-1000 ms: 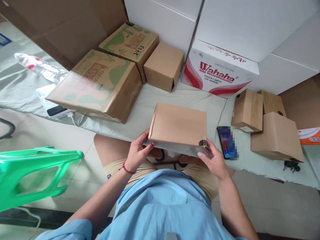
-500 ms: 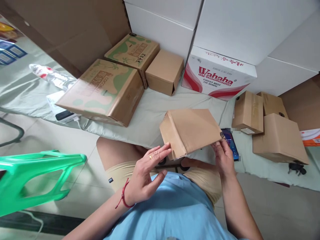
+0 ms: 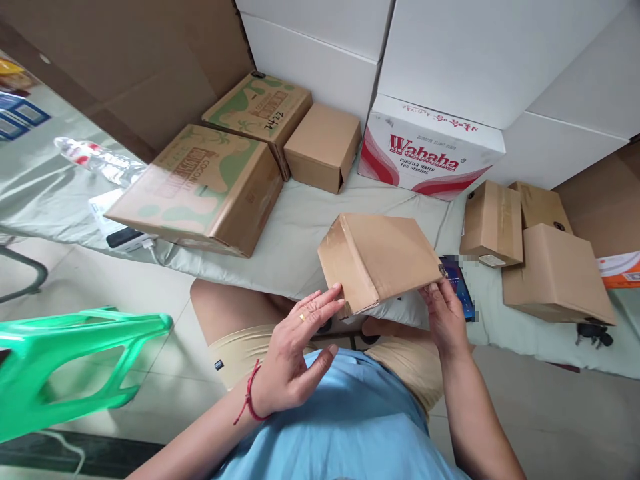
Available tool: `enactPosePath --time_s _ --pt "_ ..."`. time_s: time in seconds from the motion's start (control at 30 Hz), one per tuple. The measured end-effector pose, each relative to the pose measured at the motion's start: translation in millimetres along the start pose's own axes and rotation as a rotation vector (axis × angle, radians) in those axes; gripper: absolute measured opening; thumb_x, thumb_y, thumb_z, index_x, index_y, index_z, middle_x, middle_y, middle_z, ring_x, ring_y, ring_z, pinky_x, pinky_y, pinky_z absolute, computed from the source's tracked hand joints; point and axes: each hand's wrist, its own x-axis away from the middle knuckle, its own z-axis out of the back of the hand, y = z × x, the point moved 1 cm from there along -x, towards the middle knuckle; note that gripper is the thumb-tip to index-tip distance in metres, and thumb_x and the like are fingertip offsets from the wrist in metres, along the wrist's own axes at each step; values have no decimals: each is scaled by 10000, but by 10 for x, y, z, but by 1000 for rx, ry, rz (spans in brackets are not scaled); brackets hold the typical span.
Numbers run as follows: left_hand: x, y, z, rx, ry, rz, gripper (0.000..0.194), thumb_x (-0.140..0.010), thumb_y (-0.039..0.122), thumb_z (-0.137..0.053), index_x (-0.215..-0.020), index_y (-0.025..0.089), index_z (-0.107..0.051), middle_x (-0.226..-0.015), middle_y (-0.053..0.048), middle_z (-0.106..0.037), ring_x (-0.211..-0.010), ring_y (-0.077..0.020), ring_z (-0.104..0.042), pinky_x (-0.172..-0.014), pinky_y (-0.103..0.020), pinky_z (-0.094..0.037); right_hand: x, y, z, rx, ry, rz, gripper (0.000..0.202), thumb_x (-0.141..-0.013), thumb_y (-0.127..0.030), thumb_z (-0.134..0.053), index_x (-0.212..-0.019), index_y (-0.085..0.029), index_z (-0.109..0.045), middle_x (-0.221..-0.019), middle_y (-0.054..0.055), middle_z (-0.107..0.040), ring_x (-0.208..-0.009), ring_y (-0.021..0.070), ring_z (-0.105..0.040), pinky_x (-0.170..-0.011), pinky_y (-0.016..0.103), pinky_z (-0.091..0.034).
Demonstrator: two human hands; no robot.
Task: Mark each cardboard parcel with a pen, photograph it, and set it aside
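A plain brown cardboard box (image 3: 395,250) is tilted above the near edge of the cloth-covered surface, in front of my lap. My right hand (image 3: 445,310) grips its right corner, thumb at the near edge; the fingers underneath are partly hidden. At the box's left end, my left hand (image 3: 303,353) has its fingers stretched out, fingertips against the lower side face and thumb apart. Just beyond my right hand lies a phone (image 3: 459,290) with its screen lit.
Coconut cartons (image 3: 195,187) and a smaller brown box (image 3: 324,147) stand left. A Wahaha carton (image 3: 430,150) leans near white boxes (image 3: 450,53) at the back. Several brown boxes (image 3: 555,273) sit right, a black plug (image 3: 594,333) beside them. A green stool (image 3: 85,333) stands lower left.
The box has turned and tilted slightly, with more of its left side face showing. Both hands stay at the same places on it. The view has shifted a little.
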Motion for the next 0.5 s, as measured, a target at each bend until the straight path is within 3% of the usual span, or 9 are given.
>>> enactPosePath --time_s 0.23,0.5 --pt "90 -53 -165 116 145 153 711 -1033 257 -661 -1693 348 -412 -1742 -146 -470 -1613 -372 -465 -1281 -590 -479 57 22 -55 45 -42 15 554 -1025 -625 -638 -1468 -293 -658 -1408 98 -755 -1436 313 -643 -1164 521 -580" --pt "57 5 -201 171 111 119 678 -1054 282 -649 -1684 376 -417 -1779 -126 -409 -1662 -368 -375 -1332 -614 -391 107 17 -132 -63 -14 -20 544 -1016 -616 -666 -1442 -277 -674 -1437 103 -728 -1429 305 -638 -1194 511 -554"
